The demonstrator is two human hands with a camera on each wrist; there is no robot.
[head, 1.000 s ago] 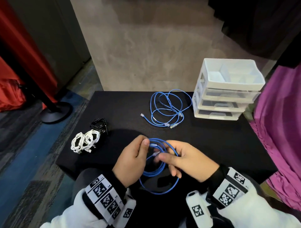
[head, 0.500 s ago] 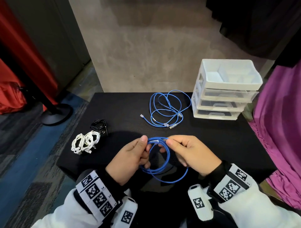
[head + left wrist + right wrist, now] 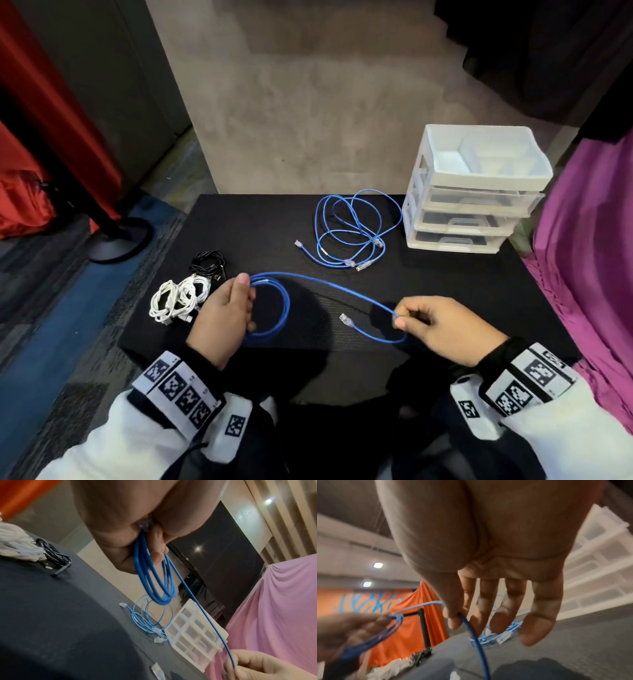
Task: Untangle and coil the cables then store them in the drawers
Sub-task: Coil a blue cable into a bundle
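Note:
A blue cable (image 3: 329,284) stretches between my two hands above the black table (image 3: 445,291). My left hand (image 3: 236,301) grips its coiled loops (image 3: 154,582) between thumb and fingers. My right hand (image 3: 399,317) pinches the free length (image 3: 474,632) with thumb and forefinger; its clear plug end (image 3: 346,320) hangs loose below, between the hands. A second, lighter blue cable (image 3: 352,233) lies tangled at the back of the table. The white drawer unit (image 3: 479,192) stands at the back right, its three drawers shut.
Coiled white cables (image 3: 178,299) and a coiled black cable (image 3: 209,263) lie at the table's left edge, just beyond my left hand. A purple cloth (image 3: 589,257) hangs on the right. A black stand base (image 3: 116,238) sits on the floor to the left.
My hands have moved apart: the right hand has drawn out a length of the blue cable to the right while the left keeps the coil. The plug end now hangs free.

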